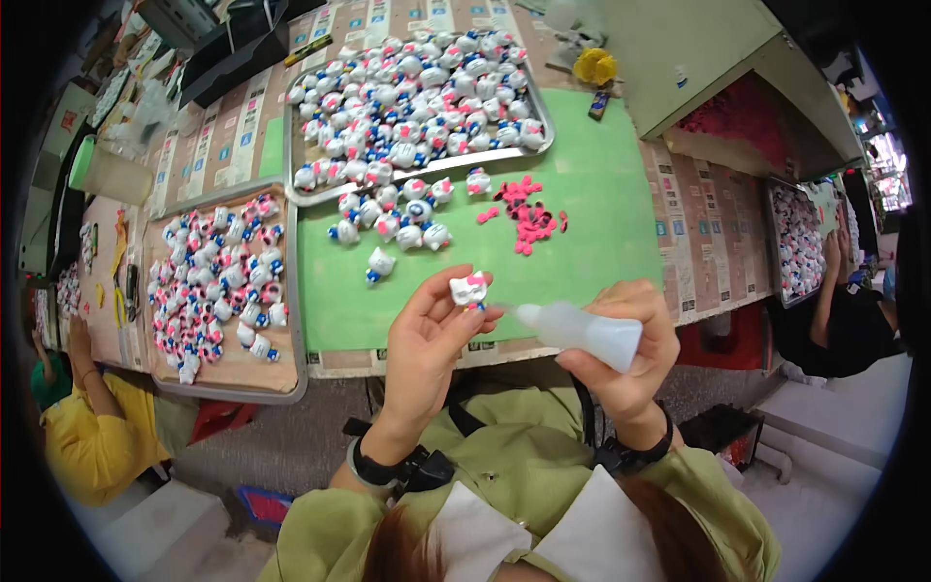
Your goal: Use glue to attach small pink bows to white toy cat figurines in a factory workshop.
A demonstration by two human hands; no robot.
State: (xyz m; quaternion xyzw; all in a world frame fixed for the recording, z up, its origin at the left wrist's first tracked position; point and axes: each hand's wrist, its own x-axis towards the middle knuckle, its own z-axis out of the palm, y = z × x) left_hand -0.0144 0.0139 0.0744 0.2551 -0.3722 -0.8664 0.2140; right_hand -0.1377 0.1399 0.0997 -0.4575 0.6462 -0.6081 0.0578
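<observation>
Between its thumb and fingers, my left hand (427, 339) pinches a small white cat figurine (469, 289) with pink and blue parts. A translucent white squeeze bottle (582, 332) lies tilted in my right hand (635, 354), its thin nozzle pointing left, close to the figurine's lower part. Whether the tip touches it, I cannot tell. On the green mat (601, 213) just beyond my hands stand a loose cat figurine (380, 264) and a cluster of similar figurines (398, 215). Right of them is a pile of small pink bows (531, 221).
A metal tray (549, 126) heaped with figurines sits at the back of the mat. Another figurine-filled tray (303, 339) is at the left, beside yellow-handled pliers (120, 307). A grey metal box (718, 58) stands at the back right. People work at both sides.
</observation>
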